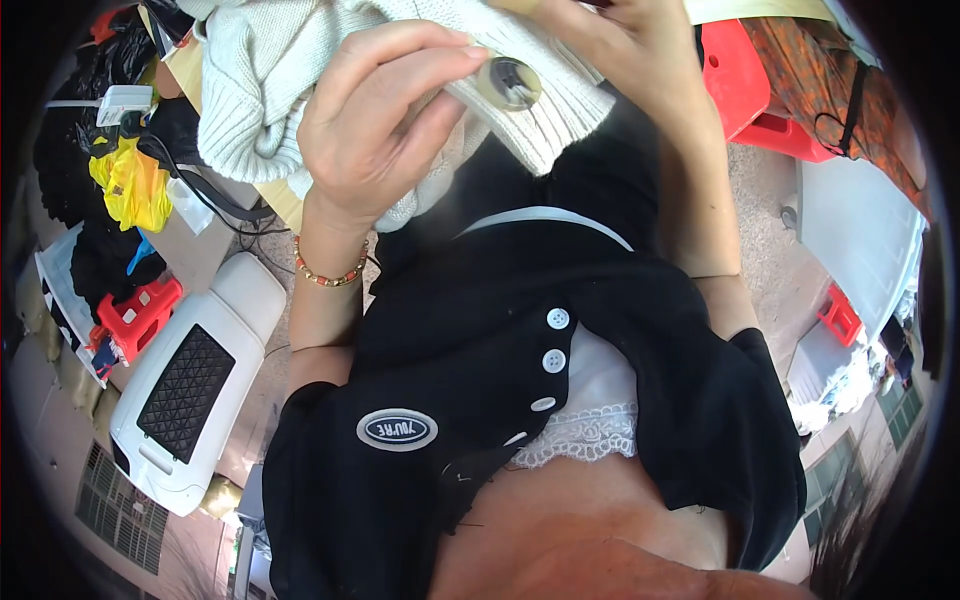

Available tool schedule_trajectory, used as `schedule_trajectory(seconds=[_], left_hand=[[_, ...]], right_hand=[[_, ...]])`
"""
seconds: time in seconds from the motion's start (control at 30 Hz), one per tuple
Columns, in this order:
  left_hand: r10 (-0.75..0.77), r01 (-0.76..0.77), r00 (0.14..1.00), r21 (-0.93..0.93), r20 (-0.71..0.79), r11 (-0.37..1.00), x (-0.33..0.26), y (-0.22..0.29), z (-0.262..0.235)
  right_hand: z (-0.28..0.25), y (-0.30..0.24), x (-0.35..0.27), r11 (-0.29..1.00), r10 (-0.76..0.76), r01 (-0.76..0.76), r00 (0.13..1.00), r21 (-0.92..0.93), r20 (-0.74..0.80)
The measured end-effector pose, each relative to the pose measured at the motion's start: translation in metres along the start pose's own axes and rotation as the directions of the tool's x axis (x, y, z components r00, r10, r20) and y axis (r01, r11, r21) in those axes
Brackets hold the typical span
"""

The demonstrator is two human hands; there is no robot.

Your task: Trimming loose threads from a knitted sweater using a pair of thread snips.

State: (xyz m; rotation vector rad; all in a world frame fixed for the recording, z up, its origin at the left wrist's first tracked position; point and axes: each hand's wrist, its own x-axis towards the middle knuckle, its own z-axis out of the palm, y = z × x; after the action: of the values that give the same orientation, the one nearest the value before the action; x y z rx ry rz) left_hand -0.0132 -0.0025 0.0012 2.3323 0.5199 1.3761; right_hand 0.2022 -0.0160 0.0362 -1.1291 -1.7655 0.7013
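Left hand (362, 125): pinched knit (545, 140) | button (510, 84): sat just right of its fingers | right hand (645, 45): grip couldn't be told

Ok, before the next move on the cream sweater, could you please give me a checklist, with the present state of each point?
1. Left hand gripping the sweater beside the button: ok.
2. Button lying on the ribbed band: ok.
3. Button firmly sewn: cannot tell.
4. Right hand fully in view: not ok, cut off by the upper edge.
5. Right hand's grip: cannot tell.
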Motion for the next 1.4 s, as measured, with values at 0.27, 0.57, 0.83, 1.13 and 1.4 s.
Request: schedule_trajectory(seconds=[0.27,0.57,0.83,1.13,1.4], left_hand=[[0.011,-0.012,0.998,-0.022,-0.055,1.000,0.002,0.002,0.002],[-0.031,0.031,0.999,-0.001,0.016,1.000,0.003,0.006,0.000],[0.033,-0.035,0.998,-0.034,-0.057,0.999,0.001,-0.001,0.006],[-0.100,0.098,0.994,-0.063,-0.035,0.993,0.000,0.008,0.005],[-0.074,0.074,0.997,-0.011,-0.038,0.997,0.001,0.005,0.003]], right_hand=[[-0.033,-0.031,-0.034,0.975,0.194,-0.204,0.975,0.086,0.109],[-0.034,-0.039,-0.039,0.976,0.199,-0.210,0.966,0.056,0.163],[-0.020,-0.044,-0.039,0.971,0.234,-0.238,0.967,0.025,0.103],[-0.021,-0.043,-0.038,0.974,0.216,-0.220,0.974,0.057,0.064],[-0.026,-0.039,-0.043,0.966,0.225,-0.229,0.973,0.118,0.044]])
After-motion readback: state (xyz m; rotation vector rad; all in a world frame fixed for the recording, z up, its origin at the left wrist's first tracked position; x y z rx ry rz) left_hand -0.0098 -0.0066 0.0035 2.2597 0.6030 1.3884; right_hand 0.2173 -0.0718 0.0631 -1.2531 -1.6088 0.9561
